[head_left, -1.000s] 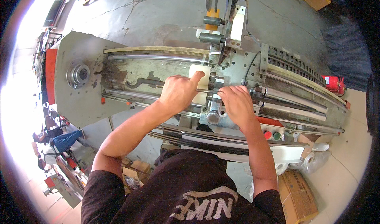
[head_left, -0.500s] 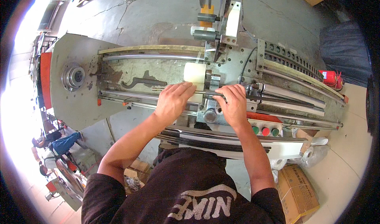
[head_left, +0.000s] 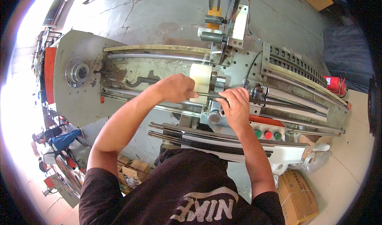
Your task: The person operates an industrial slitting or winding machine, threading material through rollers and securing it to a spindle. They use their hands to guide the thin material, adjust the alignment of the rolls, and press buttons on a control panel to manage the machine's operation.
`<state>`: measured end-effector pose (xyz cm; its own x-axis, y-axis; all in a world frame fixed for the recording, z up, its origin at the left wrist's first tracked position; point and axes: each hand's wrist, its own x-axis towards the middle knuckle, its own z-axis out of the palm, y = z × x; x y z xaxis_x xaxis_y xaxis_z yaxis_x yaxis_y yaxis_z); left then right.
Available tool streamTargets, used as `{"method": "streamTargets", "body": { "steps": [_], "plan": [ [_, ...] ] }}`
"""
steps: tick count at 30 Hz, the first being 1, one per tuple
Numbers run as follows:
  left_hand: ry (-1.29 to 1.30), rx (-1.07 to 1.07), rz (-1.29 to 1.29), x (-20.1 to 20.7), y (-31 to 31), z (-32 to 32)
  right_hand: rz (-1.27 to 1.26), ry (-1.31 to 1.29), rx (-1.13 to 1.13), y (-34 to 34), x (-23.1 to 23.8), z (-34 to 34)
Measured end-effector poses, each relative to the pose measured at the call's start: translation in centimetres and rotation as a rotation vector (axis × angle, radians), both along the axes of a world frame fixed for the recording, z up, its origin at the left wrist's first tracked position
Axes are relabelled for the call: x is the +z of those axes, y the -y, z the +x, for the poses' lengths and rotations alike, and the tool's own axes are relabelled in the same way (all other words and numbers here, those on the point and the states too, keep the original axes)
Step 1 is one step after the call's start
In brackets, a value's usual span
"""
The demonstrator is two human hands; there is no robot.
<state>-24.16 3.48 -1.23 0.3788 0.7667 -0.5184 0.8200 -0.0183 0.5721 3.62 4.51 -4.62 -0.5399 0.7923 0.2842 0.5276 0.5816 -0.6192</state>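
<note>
A long, thin dark rod [head_left: 274, 103] runs across the machine's carriage and off to the right. My left hand [head_left: 178, 87] is closed around its left end, back of the hand up, which hides the tip. Farther right, my right hand [head_left: 236, 101] pinches the same rod between thumb and fingers. Just beyond the short bare stretch between my hands sits a cream-white block [head_left: 201, 74]. A round metal knob [head_left: 214, 117] lies on the near side of the carriage. Behind my left hand, a dark hook spanner [head_left: 139, 81] rests on the machine bed, its handle partly covered.
Several dark rods [head_left: 191, 140] lie on a ledge before me. A control box with green and red buttons [head_left: 268, 135] is at the near right. The headstock plate [head_left: 77, 75] stands left. A fire extinguisher [head_left: 335, 85] and cardboard box [head_left: 296, 195] are on the right.
My left hand has turned over, knuckles up, and now covers the rod's left end that stuck out before. My right hand keeps its hold. The whole view has shifted slightly.
</note>
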Motion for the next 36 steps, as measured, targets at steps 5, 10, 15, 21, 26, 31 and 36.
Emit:
{"method": "streamTargets", "body": {
  "steps": [5,10,15,21,26,31,36],
  "plan": [
    [0.188,0.072,-0.139,-0.7,-1.0,-1.2,0.006,-0.002,-0.023,-0.5,0.5,-0.3],
    [-0.035,0.196,0.268,0.7,1.3,0.9,-0.252,0.077,0.014,-1.6,3.0,-1.8],
    [-0.082,0.324,0.493,0.4,2.8,2.3,-0.306,0.275,0.168,-1.9,2.9,-6.4],
    [-0.085,0.349,0.425,0.4,2.7,1.7,-0.275,0.218,0.140,-1.8,3.3,-7.1],
    [0.063,0.121,0.064,1.0,1.6,-2.2,-0.214,0.193,0.052,-0.3,2.3,-6.7],
    [-0.053,0.196,0.283,1.0,2.5,-0.8,0.027,0.187,-0.104,-0.5,2.2,-3.4],
    [0.114,0.405,0.397,-1.4,3.5,0.3,0.177,0.383,0.026,-1.8,0.9,1.0]
  ]
}}
